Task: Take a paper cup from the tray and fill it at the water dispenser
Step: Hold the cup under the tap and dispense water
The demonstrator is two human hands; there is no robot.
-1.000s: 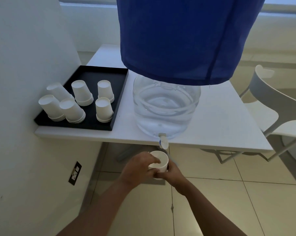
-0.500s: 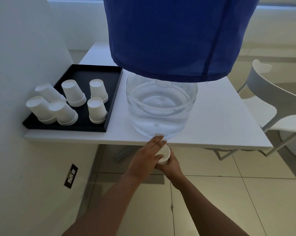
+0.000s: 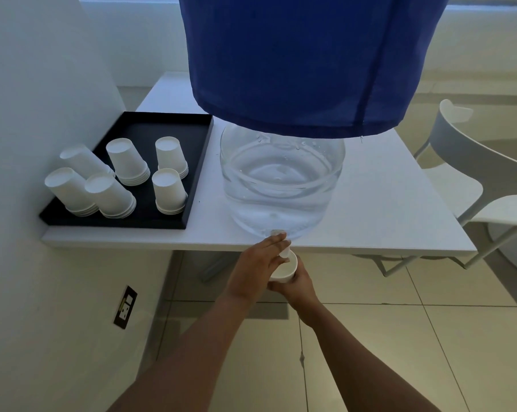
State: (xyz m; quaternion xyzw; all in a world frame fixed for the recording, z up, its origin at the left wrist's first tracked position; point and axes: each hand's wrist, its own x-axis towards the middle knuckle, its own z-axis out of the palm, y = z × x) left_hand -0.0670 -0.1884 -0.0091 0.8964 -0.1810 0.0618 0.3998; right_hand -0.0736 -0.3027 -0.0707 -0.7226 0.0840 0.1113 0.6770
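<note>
A clear water dispenser (image 3: 282, 185) under a blue cloth cover (image 3: 304, 60) stands at the table's front edge, its white tap (image 3: 281, 243) hanging over the edge. My right hand (image 3: 295, 285) holds a white paper cup (image 3: 285, 270) upright just below the tap. My left hand (image 3: 258, 264) reaches over the cup, its fingers resting on the tap. To the left, a black tray (image 3: 150, 126) holds several upside-down stacks of paper cups (image 3: 169, 190).
The white table (image 3: 385, 209) stands against a white wall (image 3: 28, 114) on the left, with a wall socket (image 3: 125, 307) low down. A white chair (image 3: 471, 179) is at the table's right side. Tiled floor lies below.
Both hands have lifted the cup up under the tap. My left hand left the cup's rim and went onto the tap.
</note>
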